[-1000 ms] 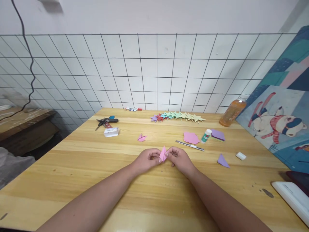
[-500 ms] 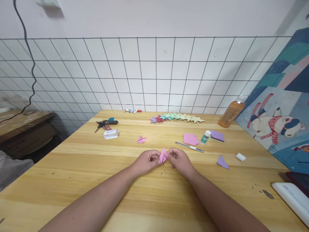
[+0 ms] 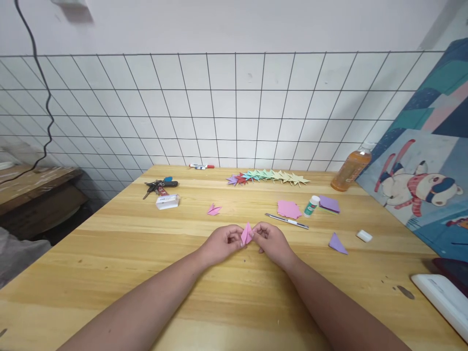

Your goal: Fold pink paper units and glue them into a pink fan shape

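Observation:
A small piece of folded pink paper (image 3: 246, 234) is held upright just above the wooden table (image 3: 234, 302), in the middle of the view. My left hand (image 3: 224, 243) pinches its left side between thumb and fingers. On its right side, my right hand (image 3: 271, 242) pinches it near the middle edge. A crease runs down the front of the paper. Another folded pink paper piece (image 3: 214, 209) lies on the table beyond my left hand. A stack of pink paper (image 3: 288, 209) and a utility knife (image 3: 287, 221) lie beyond my right hand.
At the back lies a row of folded paper stars (image 3: 270, 177). A glue stick (image 3: 311, 206), purple paper (image 3: 329, 204), a purple folded triangle (image 3: 337, 243), an eraser (image 3: 364, 236) and a bottle (image 3: 351, 168) are on the right. Keys (image 3: 160, 185), a small box (image 3: 167, 202) and a marker (image 3: 202, 166) lie left.
Both hands keep the pink paper pinched in nearly the same place. The whole view has shifted very slightly; nothing on the table has visibly moved.

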The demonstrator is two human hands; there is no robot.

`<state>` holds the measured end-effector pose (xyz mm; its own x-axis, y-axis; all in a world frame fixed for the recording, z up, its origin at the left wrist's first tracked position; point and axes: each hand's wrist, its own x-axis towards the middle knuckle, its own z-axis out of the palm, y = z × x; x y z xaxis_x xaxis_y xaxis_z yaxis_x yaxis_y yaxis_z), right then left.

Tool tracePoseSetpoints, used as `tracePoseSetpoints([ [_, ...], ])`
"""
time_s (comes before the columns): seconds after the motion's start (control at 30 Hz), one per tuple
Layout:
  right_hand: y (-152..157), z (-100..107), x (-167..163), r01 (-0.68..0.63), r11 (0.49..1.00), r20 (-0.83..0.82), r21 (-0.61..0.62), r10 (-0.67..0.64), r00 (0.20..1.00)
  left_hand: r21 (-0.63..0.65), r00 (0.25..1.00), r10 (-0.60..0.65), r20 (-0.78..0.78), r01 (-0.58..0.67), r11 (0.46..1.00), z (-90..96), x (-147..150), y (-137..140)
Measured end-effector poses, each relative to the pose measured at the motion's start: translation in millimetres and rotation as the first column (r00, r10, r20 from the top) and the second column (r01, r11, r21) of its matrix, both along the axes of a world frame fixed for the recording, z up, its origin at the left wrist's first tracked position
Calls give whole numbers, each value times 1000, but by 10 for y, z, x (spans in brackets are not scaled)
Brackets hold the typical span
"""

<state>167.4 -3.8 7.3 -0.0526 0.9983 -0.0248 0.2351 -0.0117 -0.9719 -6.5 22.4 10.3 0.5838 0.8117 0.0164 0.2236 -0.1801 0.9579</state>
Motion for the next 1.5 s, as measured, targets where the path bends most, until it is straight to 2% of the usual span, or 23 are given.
tracePoseSetpoints([
  [0.2,-15,23,-7,-18,1000,-3,1,18,1000,-35,999,-25,43,27,999,-10,1,19],
  [0.57,-16,3,-15,-16,1000,3,19,16,1000,-86,998,59,36,-56,995,-11,0,34],
  [0.7,-40,44,-26,-71,996,9,56,71,997,-94,998,55,7,-54,994,-47,-10,41],
  [0.8,-51,56,-30,-109,989,44,97,105,993,-70,999,38,-33,-40,997,-34,0,14],
  [0.93,-44,37,-38,-92,990,111,108,80,991,-16,996,19,-88,-20,1000,18,2,-15],
  [1.13,-48,45,-50,-118,989,40,94,114,993,20,993,-27,-112,30,999,-7,22,-25],
  [1.27,-26,46,3,-99,991,33,93,97,995,178,979,43,-201,-6,984,50,-13,-22],
  [1.33,2,52,70,-62,993,56,100,57,997,339,957,158,-245,-68,938,172,-140,36],
  [1.37,15,64,112,-40,992,89,115,30,996,427,935,255,-246,-131,895,248,-238,86],
  [1.4,26,84,159,-12,989,139,147,-9,990,529,887,397,-236,-225,818,322,-353,149],
  [1.43,33,112,210,23,979,203,201,-64,977,625,815,519,-257,-269,733,386,-479,223],
  [1.47,35,145,265,66,958,267,279,-143,953,704,742,607,-284,-269,657,430,-606,303],
  [1.5,34,182,324,122,920,308,372,-247,919,756,678,664,-316,-243,608,448,-724,384],
])
